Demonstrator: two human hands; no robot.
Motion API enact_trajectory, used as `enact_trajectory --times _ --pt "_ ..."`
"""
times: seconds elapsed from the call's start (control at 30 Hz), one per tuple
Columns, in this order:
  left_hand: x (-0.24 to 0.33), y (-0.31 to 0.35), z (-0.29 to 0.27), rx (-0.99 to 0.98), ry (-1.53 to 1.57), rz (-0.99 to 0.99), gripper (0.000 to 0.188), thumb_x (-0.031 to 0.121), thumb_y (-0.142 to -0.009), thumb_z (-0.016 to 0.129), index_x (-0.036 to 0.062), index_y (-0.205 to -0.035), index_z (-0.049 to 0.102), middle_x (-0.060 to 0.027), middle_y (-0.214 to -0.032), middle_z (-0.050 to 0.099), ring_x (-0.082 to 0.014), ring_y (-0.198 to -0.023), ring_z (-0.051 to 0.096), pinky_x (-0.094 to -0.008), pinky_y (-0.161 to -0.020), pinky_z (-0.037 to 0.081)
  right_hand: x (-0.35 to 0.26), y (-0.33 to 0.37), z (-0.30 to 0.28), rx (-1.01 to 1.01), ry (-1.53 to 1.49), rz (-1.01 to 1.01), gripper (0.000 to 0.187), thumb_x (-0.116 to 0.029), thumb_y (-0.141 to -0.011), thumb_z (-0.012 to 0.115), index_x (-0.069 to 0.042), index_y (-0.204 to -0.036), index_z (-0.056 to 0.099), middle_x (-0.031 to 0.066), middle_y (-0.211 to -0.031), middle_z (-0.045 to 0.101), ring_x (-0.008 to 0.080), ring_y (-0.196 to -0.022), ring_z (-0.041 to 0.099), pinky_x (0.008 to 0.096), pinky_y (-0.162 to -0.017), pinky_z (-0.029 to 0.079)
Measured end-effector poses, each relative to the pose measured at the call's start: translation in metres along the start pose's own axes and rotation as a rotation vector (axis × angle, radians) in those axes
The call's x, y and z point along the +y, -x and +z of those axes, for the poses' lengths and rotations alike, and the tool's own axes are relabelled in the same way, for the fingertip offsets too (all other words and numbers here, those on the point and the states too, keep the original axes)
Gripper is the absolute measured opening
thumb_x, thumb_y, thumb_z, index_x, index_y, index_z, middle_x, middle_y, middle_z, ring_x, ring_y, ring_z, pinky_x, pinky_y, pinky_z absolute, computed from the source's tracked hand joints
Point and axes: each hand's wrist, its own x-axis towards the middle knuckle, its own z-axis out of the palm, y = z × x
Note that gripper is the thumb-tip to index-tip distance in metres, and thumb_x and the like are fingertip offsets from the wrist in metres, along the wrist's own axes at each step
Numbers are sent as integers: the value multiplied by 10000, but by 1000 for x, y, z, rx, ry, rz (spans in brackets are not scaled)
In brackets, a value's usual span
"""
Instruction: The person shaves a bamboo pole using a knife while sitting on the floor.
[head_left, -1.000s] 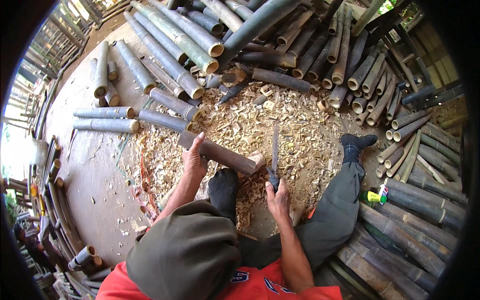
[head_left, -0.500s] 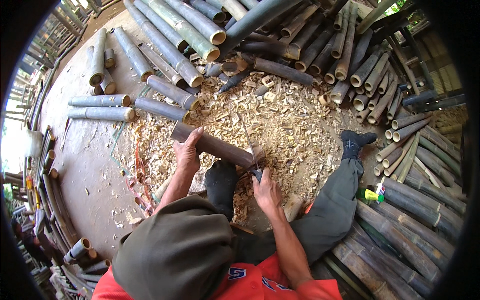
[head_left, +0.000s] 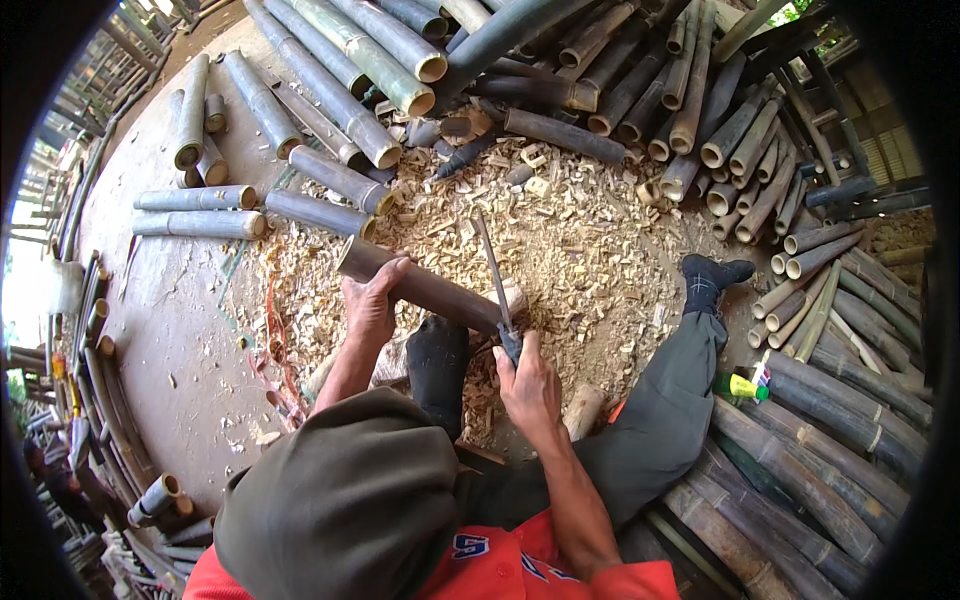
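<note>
My left hand (head_left: 369, 305) grips a short dark bamboo tube (head_left: 440, 294) near its upper left end, thumb on top. The tube slants down to the right, its lower end beside a wooden block (head_left: 514, 297). In my closed right hand (head_left: 530, 388) is a knife (head_left: 493, 262) with a long narrow blade and a dark handle. The blade points up and away, crossing close to the tube's lower end. Whether the edge touches the tube I cannot tell. My booted foot (head_left: 437, 372) stands just below the tube.
Pale wood chips (head_left: 570, 265) cover the ground ahead. Bamboo tubes lie to the left (head_left: 195, 225), and a large pile (head_left: 545, 92) rises at the back. More bamboo poles (head_left: 800, 480) are stacked at the right, with a yellow-green bottle (head_left: 742, 387) on them. My other boot (head_left: 704, 284) is stretched out right.
The knife has shifted slightly, its blade now showing broader and reaching a little farther up. My right hand has moved slightly left. My left hand still holds the bamboo tube.
</note>
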Motion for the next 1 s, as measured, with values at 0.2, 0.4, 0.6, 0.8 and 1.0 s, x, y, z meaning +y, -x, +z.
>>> enact_trajectory --times 0.2,0.4,0.6,0.8,1.0 --pt "1 7 6 -65 34 13 493 0 -783 855 -15 -1177 560 -168 -1069 714 -258 -962 722 -405 -908 587 15 -1 9 84 -103 -86 378 -305 -1015 624 6 -1179 485 261 -841 698 477 -793 698 531 -651 542" --pt "16 17 8 -185 29 31 504 33 -778 869 -10 -1171 556 -149 -1050 701 -256 -978 711 -415 -912 578 -1 -2 -8 -23 -12 -1 353 -300 -1019 603 -3 -1158 472 275 -862 697 510 -781 677 579 -673 529" --pt "14 17 2 -147 -177 -26 540 108 -786 873 -11 -1215 566 -128 -1068 677 -238 -957 697 -379 -846 588 28 -4 24 71 -13 4 425 -315 -1004 632 0 -1237 467 256 -798 695 474 -734 693 555 -628 534" --pt "21 25 19 98 -2 90 446 82 -800 871 -8 -1157 620 -107 -1029 703 -211 -880 717 -343 -764 594 9 -6 -2 -44 -59 69 399 -324 -1016 610 -3 -1192 451 279 -804 687 506 -759 679 591 -663 519" --pt "17 25 28 91 -60 71 433 58 -763 902 -48 -1104 656 -112 -992 721 -193 -850 714 -337 -785 597 24 -3 20 288 -272 -188 307 -225 -985 670 -14 -1153 522 213 -781 695 412 -709 717 485 -604 563"
